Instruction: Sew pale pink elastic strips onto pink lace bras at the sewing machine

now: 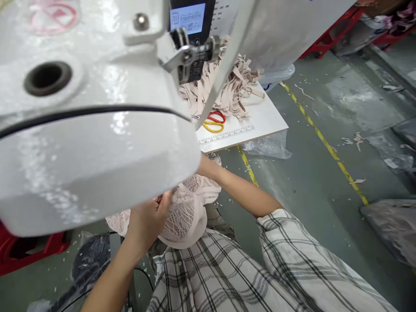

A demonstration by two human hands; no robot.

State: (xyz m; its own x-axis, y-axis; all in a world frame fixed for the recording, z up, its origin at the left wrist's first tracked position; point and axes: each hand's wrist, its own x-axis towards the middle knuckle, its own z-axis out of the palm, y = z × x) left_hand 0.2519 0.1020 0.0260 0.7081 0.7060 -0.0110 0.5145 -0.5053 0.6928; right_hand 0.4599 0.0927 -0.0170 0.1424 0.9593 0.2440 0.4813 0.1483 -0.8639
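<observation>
A pale pink lace bra (185, 216) hangs below the white head of a sewing machine (97, 160), over my lap. My left hand (147, 223) is closed on its lace edge, thumb on top, with the fingertips partly behind the machine head. From the right, my right arm reaches in to the far side of the bra. Only the wrist end of my right hand (205, 167) shows; the machine head covers its fingers. The needle area is hidden too.
On the white table (266, 117) lie a heap of beige fabric strips (234, 86), scissors (215, 122) with red and yellow handles, and a printed ruler scale (227, 134). A lit control panel (188, 19) stands behind. Plastic bags and scraps are on the floor.
</observation>
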